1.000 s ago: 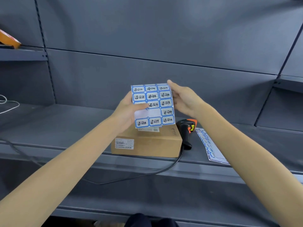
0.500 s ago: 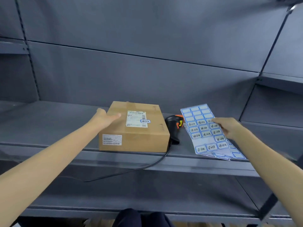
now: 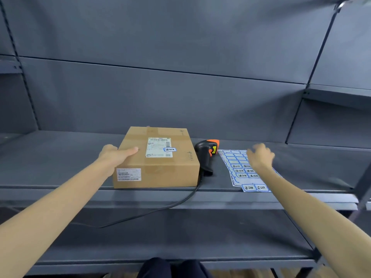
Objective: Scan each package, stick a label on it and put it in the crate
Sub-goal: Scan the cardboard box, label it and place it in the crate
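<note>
A brown cardboard box [image 3: 180, 169] lies flat on the grey shelf [image 3: 60, 157]. It carries a white shipping label and a small blue-edged label [image 3: 169, 149] on top, plus a barcode sticker on its front face. My left hand [image 3: 114, 155] grips the box's left edge, thumb on the top face. To the right, the sheet of blue-edged labels [image 3: 239, 173] rests on the shelf. My right hand [image 3: 261, 157] hovers just over it with loosely curled fingers, holding nothing. No crate is in view.
A black and orange barcode scanner [image 3: 206, 155] lies between the box and the label sheet; its cable [image 3: 160, 209] hangs over the shelf's front edge onto a lower shelf [image 3: 200, 233]. Upright shelf posts stand at the far right.
The label sheet went from both hands in front of me down to the shelf on the right, and my right hand let it go. My left hand moved to the box's left edge.
</note>
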### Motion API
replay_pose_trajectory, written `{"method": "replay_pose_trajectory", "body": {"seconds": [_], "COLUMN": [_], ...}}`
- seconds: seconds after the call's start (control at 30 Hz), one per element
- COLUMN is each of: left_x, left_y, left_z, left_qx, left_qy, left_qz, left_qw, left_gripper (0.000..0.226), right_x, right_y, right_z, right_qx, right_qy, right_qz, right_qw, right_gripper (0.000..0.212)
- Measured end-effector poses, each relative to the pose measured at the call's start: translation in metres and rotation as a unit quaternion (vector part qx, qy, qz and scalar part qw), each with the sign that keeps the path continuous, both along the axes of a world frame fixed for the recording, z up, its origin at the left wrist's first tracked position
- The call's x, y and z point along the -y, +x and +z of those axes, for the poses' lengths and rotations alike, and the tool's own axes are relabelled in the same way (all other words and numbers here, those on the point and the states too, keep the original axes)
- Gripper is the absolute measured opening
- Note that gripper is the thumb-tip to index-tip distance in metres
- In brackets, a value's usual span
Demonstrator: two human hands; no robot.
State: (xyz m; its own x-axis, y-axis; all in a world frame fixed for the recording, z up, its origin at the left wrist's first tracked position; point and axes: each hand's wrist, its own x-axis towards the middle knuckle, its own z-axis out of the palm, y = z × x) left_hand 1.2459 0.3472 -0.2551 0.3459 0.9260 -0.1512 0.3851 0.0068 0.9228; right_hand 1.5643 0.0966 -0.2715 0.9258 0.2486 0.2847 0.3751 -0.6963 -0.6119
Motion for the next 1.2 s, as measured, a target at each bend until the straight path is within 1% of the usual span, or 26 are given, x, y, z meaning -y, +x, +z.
{"method": "replay_pose_trajectory", "body": {"seconds": [0.03, 0.07, 0.1, 0.13, 0.2, 0.23, 0.27, 0.3, 0.33, 0.4, 0.47, 0.5, 0.57, 0.63, 0.67, 0.8, 0.83, 0.97, 1.03, 1.1, 1.2], "left_x": [0.0, 0.0, 0.0, 0.002, 0.004, 0.006, 0.008, 0.01, 0.011, 0.014, 0.016, 0.018, 0.026, 0.038, 0.045, 0.08, 0.09, 0.136, 0.16, 0.184, 0.218], "left_y": [0.0, 0.0, -0.001, -0.001, -0.003, -0.004, -0.006, -0.007, -0.01, -0.015, -0.019, -0.02, -0.018, -0.011, -0.005, 0.029, 0.039, 0.08, 0.098, 0.113, 0.134], "left_z": [-0.001, -0.002, -0.003, -0.003, -0.004, -0.004, -0.005, -0.005, -0.005, -0.003, 0.003, 0.008, 0.019, 0.032, 0.038, 0.06, 0.064, 0.072, 0.066, 0.049, 0.014], "left_qx": [0.008, 0.015, 0.022, 0.03, 0.05, 0.06, 0.071, 0.082, 0.092, 0.116, 0.149, 0.169, 0.211, 0.25, 0.268, 0.322, 0.334, 0.371, 0.368, 0.344, 0.289], "left_qy": [-0.003, -0.004, -0.003, -0.002, 0.002, 0.006, 0.011, 0.015, 0.019, 0.027, 0.034, 0.037, 0.047, 0.066, 0.076, 0.11, 0.113, 0.113, 0.14, 0.192, 0.287], "left_qz": [0.007, 0.013, 0.015, 0.016, 0.017, 0.017, 0.018, 0.024, 0.034, 0.056, 0.066, 0.068, 0.067, 0.057, 0.048, -0.006, -0.023, -0.121, -0.171, -0.226, -0.314], "left_qw": [1.0, 1.0, 1.0, 0.999, 0.999, 0.998, 0.997, 0.996, 0.995, 0.991, 0.986, 0.983, 0.974, 0.964, 0.959, 0.94, 0.935, 0.914, 0.903, 0.891, 0.858], "left_gripper": [0.071, 0.069, 0.065, 0.059, 0.05, 0.046, 0.042, 0.039, 0.038, 0.036, 0.037, 0.039, 0.04, 0.037, 0.037, 0.039, 0.038, 0.026, 0.03, 0.035, 0.044], "right_x": [-0.009, -0.02, -0.032, -0.043, -0.066, -0.077, -0.087, -0.094, -0.1, -0.107, -0.108, -0.107, -0.1, -0.089, -0.082, -0.036, -0.02, 0.054, 0.098, 0.142, 0.208], "right_y": [-0.012, -0.028, -0.045, -0.064, -0.095, -0.105, -0.111, -0.116, -0.121, -0.125, -0.125, -0.127, -0.125, -0.116, -0.111, -0.092, -0.086, -0.057, -0.048, -0.042, -0.038], "right_z": [0.006, 0.015, 0.023, 0.031, 0.041, 0.042, 0.04, 0.039, 0.039, 0.039, 0.044, 0.049, 0.062, 0.079, 0.088, 0.122, 0.129, 0.142, 0.142, 0.136, 0.118], "right_qx": [0.018, 0.012, 0.001, -0.027, -0.101, -0.135, -0.166, -0.191, -0.205, -0.214, -0.222, -0.235, -0.255, -0.26, -0.254, -0.248, -0.247, -0.249, -0.247, -0.236, -0.232], "right_qy": [0.015, 0.024, 0.026, 0.021, -0.007, -0.011, -0.007, -0.002, 0.009, 0.058, 0.131, 0.168, 0.23, 0.279, 0.292, 0.316, 0.321, 0.347, 0.357, 0.351, 0.32], "right_qz": [0.042, 0.077, 0.118, 0.152, 0.215, 0.236, 0.249, 0.263, 0.275, 0.309, 0.339, 0.347, 0.359, 0.36, 0.353, 0.295, 0.281, 0.251, 0.217, 0.183, 0.153], "right_qw": [0.999, 0.997, 0.993, 0.988, 0.971, 0.962, 0.954, 0.946, 0.939, 0.925, 0.905, 0.892, 0.868, 0.851, 0.852, 0.867, 0.87, 0.869, 0.874, 0.887, 0.906], "right_gripper": [0.028, 0.023, 0.028, 0.038, 0.05, 0.055, 0.066, 0.076, 0.082, 0.08, 0.077, 0.073, 0.056, 0.05, 0.05, 0.064, 0.065, 0.041, 0.039, 0.037, 0.033]}}
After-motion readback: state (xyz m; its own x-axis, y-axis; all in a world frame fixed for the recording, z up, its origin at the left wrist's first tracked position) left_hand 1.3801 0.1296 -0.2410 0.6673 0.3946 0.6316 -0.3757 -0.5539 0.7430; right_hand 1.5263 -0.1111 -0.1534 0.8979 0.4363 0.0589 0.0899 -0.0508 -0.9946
